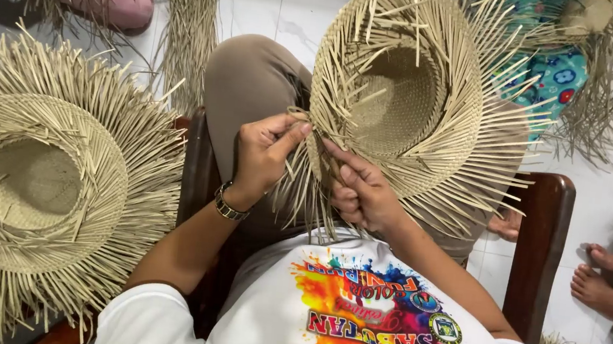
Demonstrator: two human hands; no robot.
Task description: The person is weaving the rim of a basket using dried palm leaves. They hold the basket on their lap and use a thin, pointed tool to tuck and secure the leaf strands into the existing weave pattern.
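Unfinished straw hat, propped on the knee, crown away: left hand pinches brim strands, right hand clenches neighbouring strands taut; second hat left of the hands.

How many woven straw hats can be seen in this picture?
3 clearly: one pale unfinished woven straw hat held by both hands on the lap, one large straw hat at left, one partly hidden straw hat at top right. Straw bundles at the edges may hide more.
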